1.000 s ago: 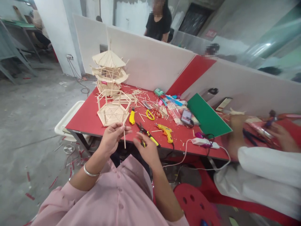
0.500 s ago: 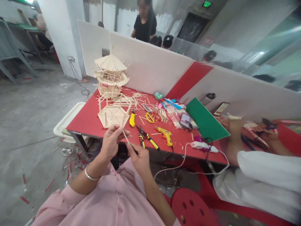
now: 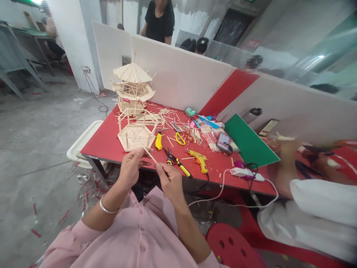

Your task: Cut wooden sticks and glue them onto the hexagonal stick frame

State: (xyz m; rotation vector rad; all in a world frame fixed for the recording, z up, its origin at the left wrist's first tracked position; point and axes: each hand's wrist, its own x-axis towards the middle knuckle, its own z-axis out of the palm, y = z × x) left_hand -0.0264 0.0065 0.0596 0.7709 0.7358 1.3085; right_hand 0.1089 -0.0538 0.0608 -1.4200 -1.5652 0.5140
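Note:
A thin wooden stick [image 3: 150,155] slants between my two hands above the front edge of the table. My right hand [image 3: 170,181] pinches its lower end between thumb and fingers. At the upper end, the closed fingers of my left hand [image 3: 131,169] are on the stick, and its tip shows just past them. Right behind my left hand stands an open hexagonal stick frame [image 3: 136,137] with a slatted base and upright posts. Farther back rises a tiered pagoda model [image 3: 133,83] made of the same pale sticks.
On the red table [image 3: 104,139] lie a yellow-handled cutter [image 3: 158,140], pliers [image 3: 178,163], scissors [image 3: 180,139], a yellow glue gun [image 3: 199,160] and loose sticks. A green board [image 3: 251,141] and a power strip [image 3: 247,174] are to the right, beside a co-worker's white sleeve [image 3: 320,201].
My right hand has moved slightly right and up with the stick, and more of its length now shows between my hands. The view has shifted a little.

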